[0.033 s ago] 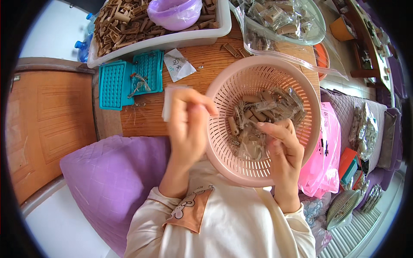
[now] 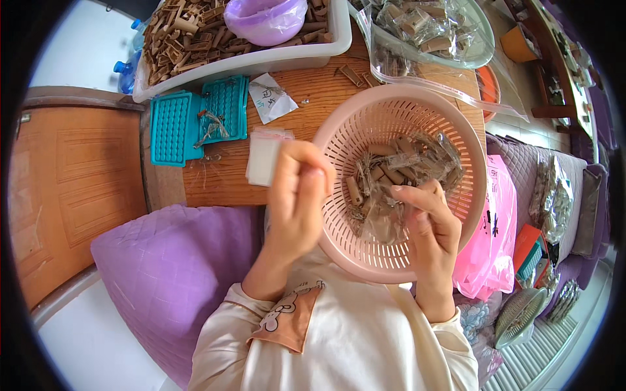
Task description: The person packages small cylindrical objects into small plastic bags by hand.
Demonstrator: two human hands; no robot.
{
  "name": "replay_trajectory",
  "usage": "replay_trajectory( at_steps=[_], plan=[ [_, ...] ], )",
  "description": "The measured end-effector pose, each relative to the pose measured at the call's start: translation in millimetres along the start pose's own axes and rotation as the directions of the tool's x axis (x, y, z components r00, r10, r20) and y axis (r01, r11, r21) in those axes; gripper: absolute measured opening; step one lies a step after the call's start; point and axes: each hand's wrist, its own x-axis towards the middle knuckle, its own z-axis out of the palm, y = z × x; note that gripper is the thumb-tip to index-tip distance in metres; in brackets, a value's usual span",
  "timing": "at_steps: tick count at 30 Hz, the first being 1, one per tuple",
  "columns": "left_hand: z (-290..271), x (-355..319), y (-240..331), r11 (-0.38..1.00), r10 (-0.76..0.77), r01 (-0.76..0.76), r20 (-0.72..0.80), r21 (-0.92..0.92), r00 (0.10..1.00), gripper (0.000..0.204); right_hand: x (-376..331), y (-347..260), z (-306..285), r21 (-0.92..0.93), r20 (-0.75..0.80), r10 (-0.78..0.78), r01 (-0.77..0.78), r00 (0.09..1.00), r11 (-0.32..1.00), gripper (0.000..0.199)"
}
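My left hand (image 2: 298,205) is raised by the left rim of a pink slotted basket (image 2: 339,120), thumb and bent fingers pinched together; whatever they hold is too small to make out. Over the basket's right side is my right hand (image 2: 433,221), fingers curled, with a small clear plastic bag (image 2: 381,225) at its fingertips. Inside the basket lie several brown tube-shaped pieces (image 2: 381,150) and bagged bits with thin strands. A stack of clear flat bags (image 2: 262,156) rests on the table behind my left hand.
On the wooden table (image 2: 222,182) stand teal trays (image 2: 175,127), a white paper (image 2: 272,99) and a big white tub (image 2: 254,65) of brown pieces holding a purple bowl (image 2: 266,23). A pale green basin (image 2: 479,49) is at far right. A pink bag (image 2: 492,241) hangs beside the basket.
My left hand has shifted slightly right, toward the basket, uncovering more of the stack of flat bags. My right hand stays in place.
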Motion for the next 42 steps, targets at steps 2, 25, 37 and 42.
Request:
replay_trajectory(
  at_steps=[2, 25, 37, 42],
  plan=[
    [6.4, -10.6, 9.3, 0.991, -0.130, 0.131, 0.080, -0.011, 0.988, 0.010, 0.4, 0.1, 0.8, 0.120, 0.022, 0.008, -0.011, 1.000, 0.993, 0.021],
    [-109.1, 2.9, -45.4, 0.473, 0.009, 0.104, -0.122, 0.875, 0.992, 0.033, 19.6, 17.2, -83.1, -0.570, -0.170, 0.216, -0.274, 0.962, 0.774, 0.014],
    [-140.5, 4.7, -77.5, 0.284, -0.362, 0.473, -0.364, 0.834, 0.858, 0.025, 20.6, 55.4, -27.7, -0.921, 0.287, 0.504, 0.089, 0.814, 0.380, 0.021],
    [-147.6, 0.5, -79.4, 0.389, -0.271, 0.397, -0.308, 0.831, 0.912, 0.016, 23.7, 56.0, -33.5, -0.919, 0.335, 0.529, 0.147, 0.780, 0.366, 0.020]
  ],
)
